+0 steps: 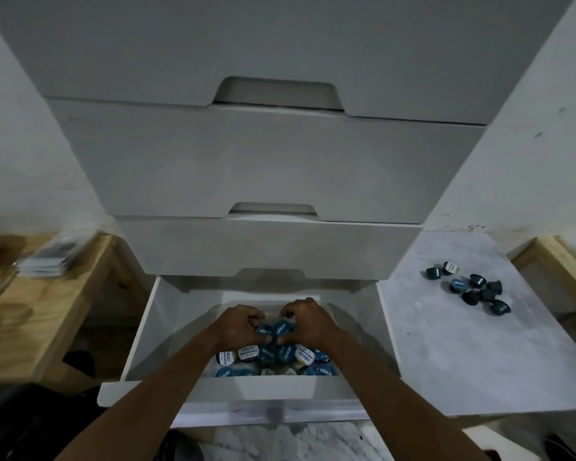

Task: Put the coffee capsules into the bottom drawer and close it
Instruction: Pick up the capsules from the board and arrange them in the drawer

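The bottom drawer (140, 341) of a white drawer unit stands pulled open below me. Inside it lies a pile of coffee capsules (280, 356) with blue and white lids. Both my hands are down in the drawer over the pile. My left hand (238, 326) curls around a blue-lidded capsule (265, 331). My right hand (308, 322) pinches another blue-lidded capsule (282, 328) right beside it. Several dark capsules (473, 287) lie loose on the white marble surface (446, 354) at the right.
Three shut drawers (266, 168) stack above the open one. A wooden table (30, 314) with blurred papers stands at the left. A wooden frame (566, 261) shows at the far right. The drawer front (273, 389) juts toward me.
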